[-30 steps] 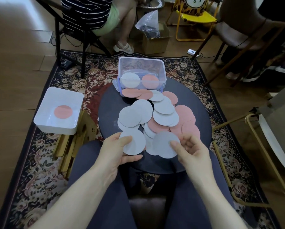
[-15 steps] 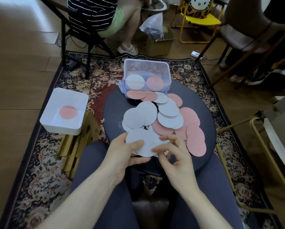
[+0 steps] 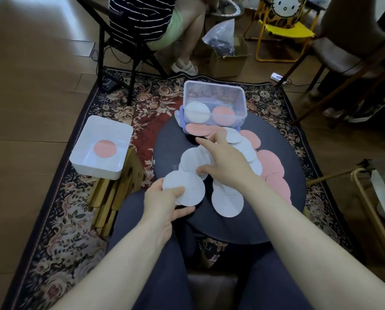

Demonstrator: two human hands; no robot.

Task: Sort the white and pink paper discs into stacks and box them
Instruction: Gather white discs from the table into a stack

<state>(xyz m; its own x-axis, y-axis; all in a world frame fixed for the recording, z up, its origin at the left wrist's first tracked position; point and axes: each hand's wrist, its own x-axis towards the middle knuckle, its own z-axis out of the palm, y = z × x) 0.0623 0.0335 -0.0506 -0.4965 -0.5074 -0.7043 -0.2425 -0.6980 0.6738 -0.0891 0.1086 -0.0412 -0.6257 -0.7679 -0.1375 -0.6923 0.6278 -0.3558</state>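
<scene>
1. Holding a small white stack over the near-left edge of the bench, your left hand pinches it with the thumb on top and the other fingers curled beneath.
2. Your right hand reaches across the pile with its fingers spread and loosely bent; it grips nothing that you can see, and the fingertips hover at the discs near the far edge.
3. Loose white discs lie overlapped mid-bench, one more at the near edge, and pink discs trail down the right side.
4. At the far edge a clear box already has one white and one pink stack side by side; a white tray off the bench to your left has a single pink disc.
5. Judge these discs as very light, thin and bendable: they should slide easily over each other, and an overlapped one will likely drag its neighbour.
6. Take each by its free rim, thumb above and a finger below, lifting where an edge overhangs another disc rather than where it lies flat on the bench.
7. Keep the left pinch firm but near the stack's rim, so new discs can be laid on top without the lower ones fanning out.
8. Most sorting seems still ahead.
</scene>
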